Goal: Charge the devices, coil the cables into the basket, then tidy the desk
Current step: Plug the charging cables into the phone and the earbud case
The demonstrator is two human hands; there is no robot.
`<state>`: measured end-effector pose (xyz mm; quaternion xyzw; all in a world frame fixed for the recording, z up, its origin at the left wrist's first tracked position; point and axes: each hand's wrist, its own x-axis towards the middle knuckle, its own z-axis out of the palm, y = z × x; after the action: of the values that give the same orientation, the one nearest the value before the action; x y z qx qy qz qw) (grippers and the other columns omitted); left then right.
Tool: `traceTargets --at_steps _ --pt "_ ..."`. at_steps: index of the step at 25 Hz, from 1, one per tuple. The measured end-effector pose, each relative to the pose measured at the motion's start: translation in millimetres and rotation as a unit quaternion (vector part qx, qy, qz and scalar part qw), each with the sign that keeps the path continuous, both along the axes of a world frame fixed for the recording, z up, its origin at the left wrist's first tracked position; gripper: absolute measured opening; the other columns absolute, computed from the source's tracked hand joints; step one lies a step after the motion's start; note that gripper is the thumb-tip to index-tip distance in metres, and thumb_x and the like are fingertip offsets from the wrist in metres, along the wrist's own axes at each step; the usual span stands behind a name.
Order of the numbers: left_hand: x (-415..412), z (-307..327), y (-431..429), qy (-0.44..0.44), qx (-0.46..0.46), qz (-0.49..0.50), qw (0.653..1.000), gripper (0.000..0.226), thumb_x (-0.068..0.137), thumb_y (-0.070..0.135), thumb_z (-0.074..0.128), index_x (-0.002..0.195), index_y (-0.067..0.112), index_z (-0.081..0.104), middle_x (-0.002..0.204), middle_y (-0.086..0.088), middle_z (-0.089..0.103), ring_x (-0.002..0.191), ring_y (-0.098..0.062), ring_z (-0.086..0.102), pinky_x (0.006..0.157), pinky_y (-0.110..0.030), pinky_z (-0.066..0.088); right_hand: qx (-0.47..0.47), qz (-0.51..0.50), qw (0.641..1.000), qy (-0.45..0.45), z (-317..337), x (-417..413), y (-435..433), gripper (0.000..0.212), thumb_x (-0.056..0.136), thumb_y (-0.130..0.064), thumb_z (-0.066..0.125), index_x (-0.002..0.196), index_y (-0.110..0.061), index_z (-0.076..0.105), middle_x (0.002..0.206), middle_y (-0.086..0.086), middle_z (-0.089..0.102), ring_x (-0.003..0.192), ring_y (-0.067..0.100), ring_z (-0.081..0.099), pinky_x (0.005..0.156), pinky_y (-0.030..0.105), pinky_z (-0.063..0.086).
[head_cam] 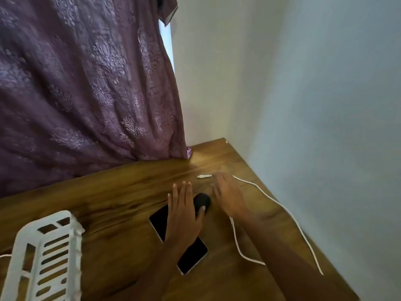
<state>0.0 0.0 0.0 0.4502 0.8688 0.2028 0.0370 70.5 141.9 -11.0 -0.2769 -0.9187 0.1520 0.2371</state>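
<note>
Reaching over the surface (108, 192), both hands are spread, fingers straight, pinching nothing that I can see; the left hand (183, 216) is over the phone (192, 257), its thumb touching the black puck (202, 200) just beside it; the right hand (227, 195), blurred, covers the cable (288, 213) just behind its plug (204, 176), and I cannot tell whether a finger touches it. The phone lies face up and unplugged, mid-surface; the cable trails along the right edge by the wall; the basket (43, 253) stands well apart at lower left. My worries from here: the cable's tail runs close to the edge, so a sharp tug at the plug could drag the slack off the surface or whip it into the puck; pressure from the left hand could skate the phone; a hurried reach may miss the small plug.
</note>
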Motion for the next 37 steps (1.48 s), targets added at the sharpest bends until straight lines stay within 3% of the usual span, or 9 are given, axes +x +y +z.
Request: traceTargets --at_steps 3,7,11,14,16,20,28,32,37 --pt "-6.4 -12.3 13.9 -0.015 -0.038 0.017 0.999 0.079 0.093 0.054 0.034 0.148 0.013 -0.006 0.158 -0.003 -0.001 0.145 -0.021 -0.008 0.113 -0.031 -0.010 0.026 0.024 0.999 -0.020 -10.8 -17.7 21.2 0.030 0.093 -0.018 0.052 0.120 -0.005 0.056 0.115 0.011 0.060 0.104 0.024 0.056 0.089 0.033 0.044" --pt "-7.4 -21.5 18.9 -0.018 -0.027 0.038 0.999 0.086 0.087 0.061 0.042 0.149 0.017 0.002 0.151 -0.002 0.025 0.138 -0.017 0.023 0.113 -0.028 0.014 0.041 0.034 0.997 -0.048 -27.3 -37.4 35.2 0.029 0.086 -0.013 0.060 0.114 -0.005 0.061 0.107 0.010 0.063 0.100 0.026 0.058 0.090 0.037 0.045" --pt "-9.5 -26.3 24.1 -0.014 0.004 0.038 0.999 0.073 0.089 0.056 0.043 0.147 0.022 0.016 0.143 0.004 0.036 0.130 -0.014 0.031 0.104 -0.026 0.023 0.055 0.004 0.998 -0.024 -37.1 -51.6 40.8 0.012 0.074 -0.007 0.072 0.085 -0.007 0.070 0.078 0.007 0.062 0.072 0.023 0.057 0.065 0.034 0.050" --pt "-8.0 -28.3 26.5 -0.031 0.007 0.038 0.999 0.067 0.091 0.052 0.043 0.146 0.020 0.020 0.143 0.002 0.037 0.129 -0.014 0.032 0.103 -0.025 0.024 0.051 -0.009 0.999 -0.011 -35.0 -54.9 41.0 0.004 0.074 -0.007 0.072 0.073 -0.009 0.069 0.070 0.004 0.057 0.067 0.019 0.052 0.057 0.026 0.039" --pt "-7.3 -26.1 27.0 -0.055 0.020 0.048 0.997 0.066 0.093 0.049 0.042 0.147 0.019 0.018 0.146 0.001 0.033 0.133 -0.013 0.030 0.107 -0.024 0.023 0.031 -0.017 0.999 -0.004 -29.3 -51.3 39.9 0.005 0.082 -0.009 0.065 0.079 -0.008 0.069 0.074 0.003 0.056 0.069 0.016 0.049 0.058 0.024 0.035" --pt "-7.9 -12.9 22.4 -0.148 0.076 0.062 0.984 0.066 0.092 0.045 0.047 0.146 0.020 0.019 0.147 0.000 0.029 0.133 -0.012 0.031 0.102 -0.019 0.024 -0.047 -0.008 0.997 0.053 -10.1 -34.0 27.7 0.017 0.090 -0.012 0.057 0.101 -0.008 0.068 0.087 0.005 0.059 0.079 0.015 0.053 0.065 0.029 0.048" --pt "-8.3 31.3 -22.7 -0.364 0.215 0.071 0.903 0.062 0.079 0.049 0.060 0.135 0.048 0.034 0.130 0.011 0.038 0.117 -0.008 0.044 0.098 -0.032 0.042 -0.057 -0.001 0.977 0.204 25.9 14.6 -41.1 0.031 0.092 -0.028 0.047 0.106 -0.010 0.069 0.097 0.000 0.064 0.091 0.006 0.053 0.077 0.010 0.040" --pt "-5.7 43.6 -49.5 -0.482 0.274 0.088 0.828 0.061 0.074 0.031 0.071 0.126 0.050 0.044 0.136 0.006 0.047 0.119 -0.018 0.051 0.098 -0.039 0.048 -0.037 0.020 0.976 0.212 37.2 24.9 -83.5 0.029 0.090 -0.027 0.050 0.103 -0.010 0.069 0.093 0.000 0.063 0.087 0.010 0.055 0.072 0.022 0.049" --pt "3.9 52.3 -79.2 -0.481 0.287 0.075 0.825 0.074 0.074 0.011 0.074 0.135 0.038 0.041 0.137 0.007 0.046 0.121 -0.013 0.048 0.093 -0.026 0.045 0.019 0.026 0.978 0.206 45.2 41.1 -119.8 0.025 0.089 -0.026 0.054 0.098 -0.010 0.071 0.089 0.000 0.065 0.083 0.015 0.056 0.067 0.035 0.051"
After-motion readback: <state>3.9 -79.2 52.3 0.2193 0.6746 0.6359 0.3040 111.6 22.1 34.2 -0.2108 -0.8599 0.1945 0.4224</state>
